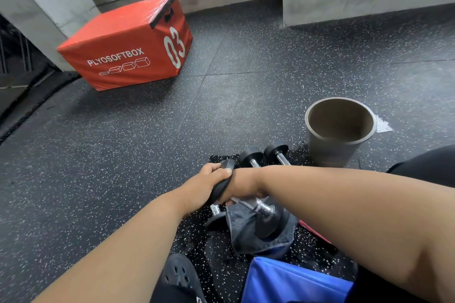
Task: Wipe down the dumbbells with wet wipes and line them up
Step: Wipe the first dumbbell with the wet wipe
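My left hand (pixel 205 183) grips the far black head of a dumbbell (pixel 263 211) that lies tilted over a grey cloth (pixel 246 233). Crossing over it, my right hand (pixel 243 186) curls round the chrome handle, with a bit of white wet wipe (pixel 234 200) showing under the fingers. Just beyond my hands, two more black-headed dumbbells (pixel 251 156) (pixel 275 149) lie side by side on the floor. Part of another dumbbell (pixel 216 219) shows below my left wrist.
A grey round bin (pixel 320 152) stands right of the dumbbells, with a white scrap (pixel 382 125) behind it. A red plyo box (pixel 128 44) sits far left by the wall. A blue pad (pixel 295 283) and a black shoe (pixel 182 273) lie near me.
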Motion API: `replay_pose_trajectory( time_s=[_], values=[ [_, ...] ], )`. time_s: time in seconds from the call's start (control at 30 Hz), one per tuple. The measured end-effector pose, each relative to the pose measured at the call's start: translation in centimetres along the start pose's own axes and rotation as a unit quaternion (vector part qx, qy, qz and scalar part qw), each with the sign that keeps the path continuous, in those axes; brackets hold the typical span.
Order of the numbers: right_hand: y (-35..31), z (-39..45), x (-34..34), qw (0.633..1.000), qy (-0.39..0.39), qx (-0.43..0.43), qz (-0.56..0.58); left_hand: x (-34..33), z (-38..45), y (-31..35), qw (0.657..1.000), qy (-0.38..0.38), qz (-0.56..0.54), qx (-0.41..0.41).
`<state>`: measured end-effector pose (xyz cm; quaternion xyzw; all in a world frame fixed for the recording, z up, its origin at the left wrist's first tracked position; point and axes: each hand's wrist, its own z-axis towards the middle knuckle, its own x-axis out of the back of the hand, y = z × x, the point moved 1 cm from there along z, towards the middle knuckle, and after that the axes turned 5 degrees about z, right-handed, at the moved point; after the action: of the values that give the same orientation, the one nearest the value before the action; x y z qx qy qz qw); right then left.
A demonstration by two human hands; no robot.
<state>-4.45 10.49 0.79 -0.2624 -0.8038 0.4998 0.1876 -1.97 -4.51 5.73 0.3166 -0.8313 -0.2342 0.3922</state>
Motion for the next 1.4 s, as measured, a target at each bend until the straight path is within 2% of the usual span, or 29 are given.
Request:
replay_pose_trajectory(
  time_s=[0.23, 0.37, 0.47, 0.53, 0.57, 0.6, 0.63, 0.67, 0.7, 0.77, 0.8, 0.83, 0.87, 0.9, 0.97, 1.07, 1.17, 1.23, 1.33, 1.4],
  values=[
    [1.6, 0.3, 0.3, 0.993, 0.005, -0.118, -0.013, -0.2, -0.5, 0.6, 1.000, -0.002, 0.017, -0.001],
    [1.3, -1.2, 0.9, 0.992, 0.010, -0.125, -0.006, -0.2, -0.7, 0.6, 1.000, -0.005, 0.011, 0.001],
    [1.0, -1.8, 0.8, 0.989, 0.013, -0.132, -0.062, -0.2, -0.4, 0.3, 1.000, 0.000, 0.013, 0.007],
    [1.5, -1.0, 0.9, 0.984, 0.059, -0.129, -0.104, -0.2, -0.2, -0.1, 1.000, 0.007, 0.006, 0.018],
    [0.6, -1.2, 0.6, 0.984, 0.066, -0.096, -0.136, -0.2, -0.1, -0.2, 1.000, 0.009, 0.003, 0.020],
    [-0.1, -1.1, 0.4, 0.980, 0.082, -0.021, -0.182, -0.2, -0.2, -0.2, 1.000, 0.008, 0.000, 0.023],
    [-0.3, -0.2, 0.7, 0.951, 0.082, 0.076, -0.288, -0.3, -0.1, -0.1, 1.000, 0.009, 0.000, 0.025],
    [-0.6, 0.3, -0.3, 0.908, 0.070, 0.139, -0.390, -0.3, -0.1, -0.1, 1.000, 0.011, 0.001, 0.025],
    [-1.2, 0.1, -1.1, 0.858, 0.054, 0.155, -0.486, -0.4, -0.1, 0.0, 1.000, 0.011, 0.003, 0.023],
    [-1.6, 0.5, -1.0, 0.852, 0.088, 0.148, -0.495, -0.4, 0.0, 0.1, 1.000, 0.010, 0.006, 0.024],
    [-1.1, 0.5, -1.2, 0.884, 0.108, 0.119, -0.439, -0.3, -0.1, 0.1, 1.000, 0.008, 0.009, 0.026],
    [-0.9, -0.2, -1.5, 0.912, 0.145, 0.135, -0.359, -0.3, -0.2, 0.3, 1.000, 0.006, 0.010, 0.027],
    [-0.2, -0.3, -1.2, 0.947, 0.154, 0.091, -0.268, -0.3, -0.3, 0.4, 1.000, 0.006, 0.010, 0.027],
    [-0.3, -0.9, -1.4, 0.956, 0.186, 0.056, -0.220, -0.2, -0.4, 0.4, 1.000, 0.007, 0.012, 0.027],
    [0.6, -0.9, -0.9, 0.974, 0.137, -0.054, -0.174, -0.1, -0.5, 0.2, 0.999, 0.011, 0.016, 0.030],
    [0.4, -1.4, -0.2, 0.984, 0.073, -0.085, -0.138, 0.2, -0.6, -0.3, 0.999, 0.012, 0.006, 0.041],
    [0.1, -1.9, 0.2, 0.988, 0.083, -0.083, -0.096, 0.3, -0.2, -0.8, 0.999, 0.018, -0.014, 0.047],
    [-0.1, -1.9, -0.2, 0.981, 0.131, -0.058, -0.129, 0.2, -0.1, -0.7, 0.998, 0.019, -0.023, 0.049],
    [0.1, -1.3, -1.7, 0.948, 0.217, -0.015, -0.231, -0.1, -0.4, -0.1, 0.998, 0.020, -0.038, 0.035],
    [0.5, -1.0, -2.4, 0.925, 0.281, -0.003, -0.254, -0.4, -0.3, 0.1, 0.998, 0.025, -0.042, 0.028]
  ],
)
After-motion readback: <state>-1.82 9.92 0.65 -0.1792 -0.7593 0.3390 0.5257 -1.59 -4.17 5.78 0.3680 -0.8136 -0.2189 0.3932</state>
